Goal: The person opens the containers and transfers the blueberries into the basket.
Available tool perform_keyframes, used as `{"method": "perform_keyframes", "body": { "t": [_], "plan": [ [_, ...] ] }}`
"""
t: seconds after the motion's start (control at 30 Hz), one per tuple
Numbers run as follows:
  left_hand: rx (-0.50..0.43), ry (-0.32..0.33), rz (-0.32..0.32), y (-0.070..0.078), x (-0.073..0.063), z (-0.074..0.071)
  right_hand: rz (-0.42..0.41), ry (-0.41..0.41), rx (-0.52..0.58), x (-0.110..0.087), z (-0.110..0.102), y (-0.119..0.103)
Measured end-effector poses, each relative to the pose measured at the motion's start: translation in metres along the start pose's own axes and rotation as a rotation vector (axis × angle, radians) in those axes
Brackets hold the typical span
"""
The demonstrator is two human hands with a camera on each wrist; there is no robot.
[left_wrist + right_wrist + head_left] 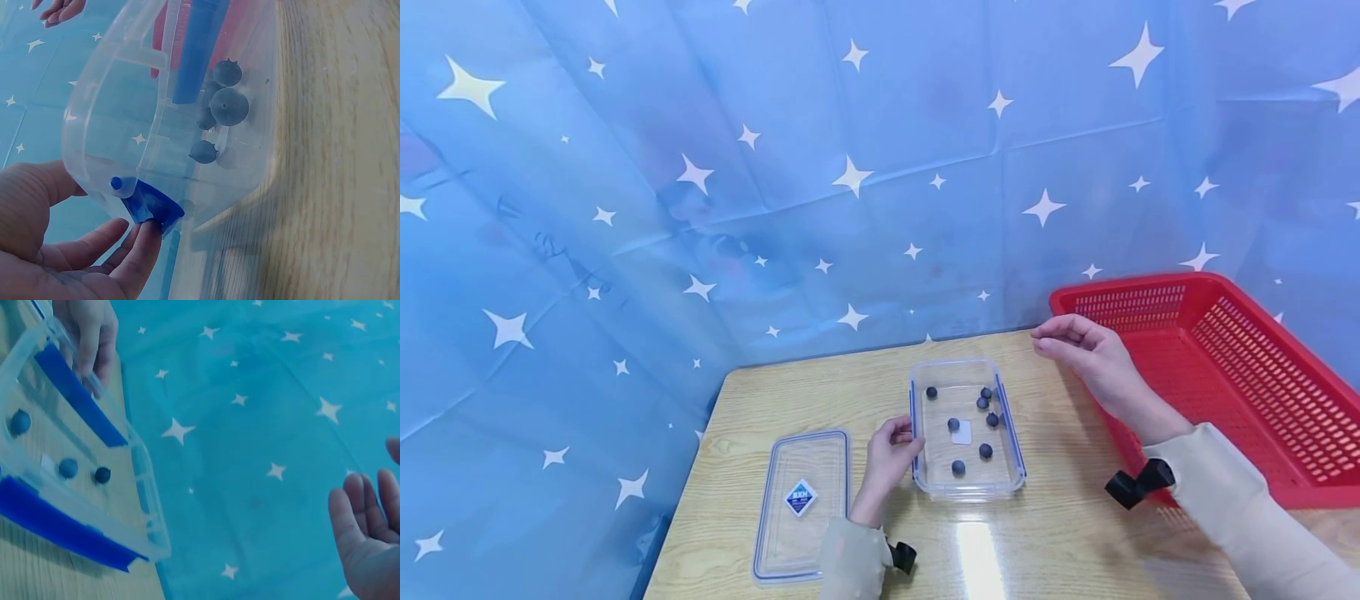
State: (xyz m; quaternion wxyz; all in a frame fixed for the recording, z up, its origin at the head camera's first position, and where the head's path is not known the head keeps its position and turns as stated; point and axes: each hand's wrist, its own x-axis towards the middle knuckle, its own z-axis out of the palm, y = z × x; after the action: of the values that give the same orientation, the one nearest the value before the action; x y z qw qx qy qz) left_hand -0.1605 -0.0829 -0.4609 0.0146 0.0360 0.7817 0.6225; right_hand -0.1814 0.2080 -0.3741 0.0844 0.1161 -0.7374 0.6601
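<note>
Blueberries [986, 451] lie scattered across the floor of the clear plastic container [967, 490], whose walls presumably keep them from rolling away over the wooden surface [1067, 475]. Its blue-edged lid [811, 533] lies flat to the left, so the top is uncovered and, one would judge, easily reached from above. At the container's left side, the left hand [889, 458] has its fingers and thumb curled about the edge by the blue flap; that grip seems meant to steady the light box. The right hand [1097, 358] hovers in front of the red plastic basket [1225, 408], fingers loosely bent, thumb slightly apart from them; nothing can be made out between the tips. The basket stands to the container's right, well apart from the lid.
</note>
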Motion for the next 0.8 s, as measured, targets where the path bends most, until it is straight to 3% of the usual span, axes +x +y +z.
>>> {"method": "perform_keyframes", "body": {
  "t": [0.13,0.3,0.53,0.8],
  "plan": [
    [0.009,0.0,-0.006,0.009,-0.004,-0.001,-0.002,-0.017,0.038,-0.002,0.009,0.002],
    [0.008,0.001,-0.001,0.009,-0.004,-0.001,-0.001,-0.046,0.128,-0.005,0.022,0.004],
    [0.021,0.013,-0.013,-0.035,0.015,0.002,0.011,-0.078,0.161,-0.01,0.039,0.009],
    [0.027,0.019,-0.012,-0.033,0.015,0.004,0.088,-0.119,0.258,-0.015,0.058,0.027]
  ]
}}
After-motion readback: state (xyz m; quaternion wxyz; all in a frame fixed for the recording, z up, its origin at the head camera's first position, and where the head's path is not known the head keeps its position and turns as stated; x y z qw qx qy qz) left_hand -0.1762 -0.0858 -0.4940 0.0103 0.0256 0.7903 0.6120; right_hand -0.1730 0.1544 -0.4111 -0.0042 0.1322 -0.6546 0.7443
